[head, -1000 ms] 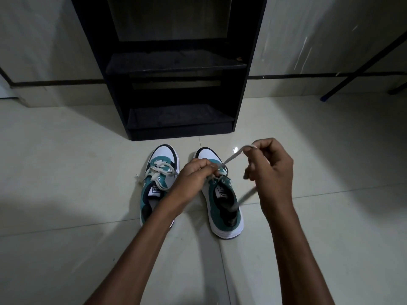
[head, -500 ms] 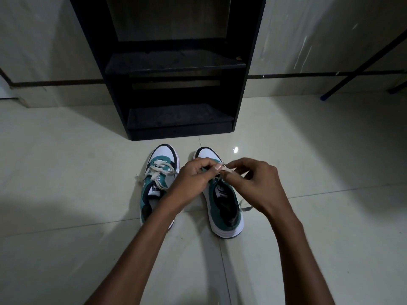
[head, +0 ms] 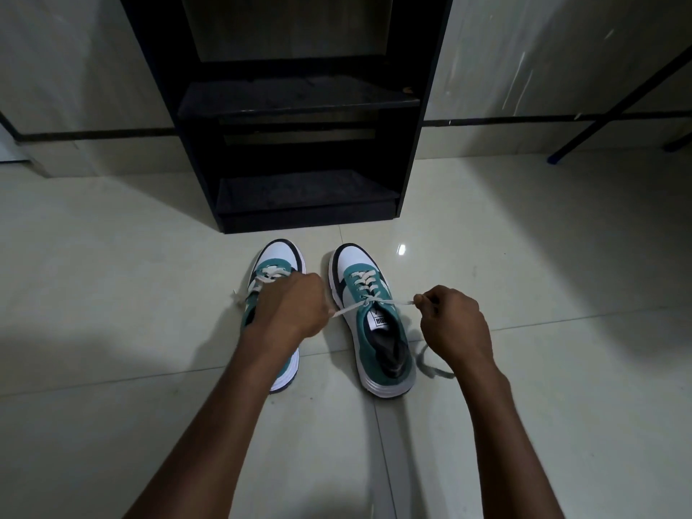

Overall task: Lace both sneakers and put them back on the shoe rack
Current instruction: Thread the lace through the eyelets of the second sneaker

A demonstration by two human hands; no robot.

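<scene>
Two teal, white and black sneakers stand side by side on the floor, toes toward the black shoe rack (head: 423,151). The left sneaker (head: 279,265) has a tied white lace, and my left hand (head: 290,310) covers its middle. The right sneaker (head: 374,320) shows laced eyelets, and its white lace (head: 369,302) is stretched taut across the tongue. My left hand grips one end of that lace at the left. My right hand (head: 451,324) pinches the other end at the right, whose tail hangs in a loop beside the shoe.
The rack's two shelves (head: 299,97) hold nothing. Pale glossy floor tiles (head: 543,294) spread all around. A dark slanted bar with a blue foot (head: 554,157) meets the floor at the far right, by the wall.
My hands, which met over the right sneaker's tongue half a second ago, have pulled apart sideways. The lace is now drawn tight between them.
</scene>
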